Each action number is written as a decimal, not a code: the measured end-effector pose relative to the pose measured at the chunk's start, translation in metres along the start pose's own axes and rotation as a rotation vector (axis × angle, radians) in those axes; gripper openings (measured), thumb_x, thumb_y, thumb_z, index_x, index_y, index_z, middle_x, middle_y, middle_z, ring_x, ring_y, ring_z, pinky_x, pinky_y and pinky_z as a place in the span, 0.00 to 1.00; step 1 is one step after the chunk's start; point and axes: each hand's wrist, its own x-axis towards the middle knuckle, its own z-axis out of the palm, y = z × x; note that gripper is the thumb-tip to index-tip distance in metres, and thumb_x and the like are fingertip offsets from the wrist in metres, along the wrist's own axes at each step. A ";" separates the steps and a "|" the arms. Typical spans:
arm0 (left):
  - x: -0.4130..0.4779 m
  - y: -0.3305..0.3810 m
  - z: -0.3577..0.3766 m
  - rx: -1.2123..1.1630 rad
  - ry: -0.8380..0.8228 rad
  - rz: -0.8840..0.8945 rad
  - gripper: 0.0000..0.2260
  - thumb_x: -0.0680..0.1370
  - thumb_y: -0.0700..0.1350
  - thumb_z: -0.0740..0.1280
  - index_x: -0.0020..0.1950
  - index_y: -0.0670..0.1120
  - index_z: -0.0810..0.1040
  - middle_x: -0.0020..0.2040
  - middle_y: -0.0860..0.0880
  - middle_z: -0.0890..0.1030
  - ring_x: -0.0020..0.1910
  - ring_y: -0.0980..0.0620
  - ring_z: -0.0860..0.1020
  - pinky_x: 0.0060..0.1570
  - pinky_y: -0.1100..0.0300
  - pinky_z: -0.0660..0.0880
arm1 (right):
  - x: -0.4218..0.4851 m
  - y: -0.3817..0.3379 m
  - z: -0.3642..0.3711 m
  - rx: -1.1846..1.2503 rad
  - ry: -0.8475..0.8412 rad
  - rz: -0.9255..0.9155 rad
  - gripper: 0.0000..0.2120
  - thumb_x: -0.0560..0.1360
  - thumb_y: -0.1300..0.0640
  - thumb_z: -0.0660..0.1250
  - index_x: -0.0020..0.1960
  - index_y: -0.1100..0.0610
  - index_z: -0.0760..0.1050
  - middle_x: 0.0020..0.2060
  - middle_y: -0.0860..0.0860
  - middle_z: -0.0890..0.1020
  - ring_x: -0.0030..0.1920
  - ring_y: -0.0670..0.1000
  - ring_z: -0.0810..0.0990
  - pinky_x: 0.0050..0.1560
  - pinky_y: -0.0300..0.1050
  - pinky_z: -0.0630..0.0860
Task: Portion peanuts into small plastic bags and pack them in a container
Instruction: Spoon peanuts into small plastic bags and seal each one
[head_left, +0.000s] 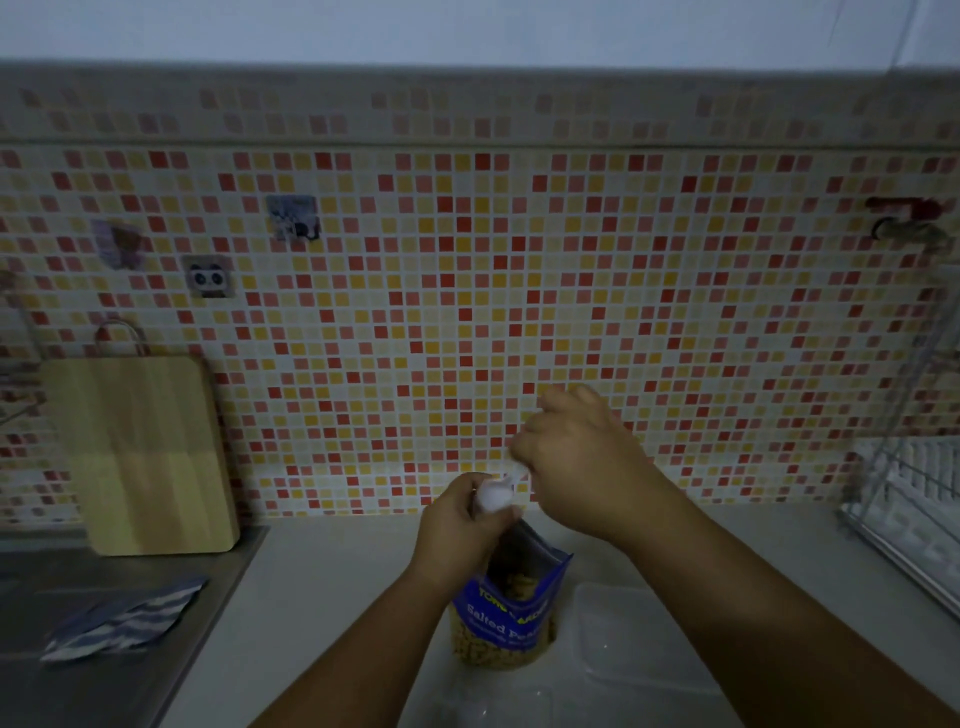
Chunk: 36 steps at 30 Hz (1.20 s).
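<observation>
A blue peanut bag (511, 608) stands open on the pale counter (337, 597), peanuts showing through its lower window and in its mouth. Just to its right sits a clear plastic container (639, 639); in the dim light its contents cannot be told. Above the peanut bag's mouth the left hand (462, 525) curls its fingers round a small bag (493, 496) that bulges white and round. What fills it is too blurred to make out. The right hand (576, 457) is raised above it and pinches the small bag's gathered top.

The counter runs back to a tiled wall (467, 286), with open surface to the left of the peanut bag. Farther left it meets the steel edge of a sink (78, 571), where a striped cloth (124, 618) lies crumpled. A wooden cutting board (140, 452) leans upright against the wall behind the sink. At the far right a wire dish rack (909, 493) stands on the counter, well apart from both hands.
</observation>
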 end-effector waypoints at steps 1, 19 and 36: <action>0.000 0.000 -0.002 -0.059 0.013 -0.026 0.11 0.71 0.47 0.73 0.51 0.51 0.77 0.48 0.53 0.82 0.48 0.54 0.80 0.45 0.62 0.78 | -0.002 0.004 0.001 -0.004 0.021 0.031 0.05 0.60 0.56 0.65 0.29 0.50 0.80 0.23 0.44 0.76 0.34 0.49 0.73 0.41 0.41 0.57; -0.042 0.004 -0.023 -0.497 -0.041 -0.109 0.10 0.73 0.39 0.70 0.54 0.46 0.77 0.46 0.51 0.81 0.45 0.52 0.80 0.37 0.64 0.76 | -0.066 -0.056 0.059 0.880 -0.354 0.603 0.13 0.70 0.50 0.71 0.54 0.47 0.77 0.50 0.45 0.80 0.55 0.47 0.74 0.57 0.42 0.73; -0.123 -0.084 0.029 -0.409 -0.147 -0.458 0.14 0.66 0.51 0.70 0.44 0.42 0.80 0.40 0.41 0.80 0.40 0.46 0.73 0.43 0.52 0.68 | -0.178 -0.119 0.098 1.584 -0.261 1.246 0.09 0.72 0.69 0.68 0.38 0.57 0.77 0.26 0.48 0.79 0.28 0.45 0.74 0.35 0.41 0.71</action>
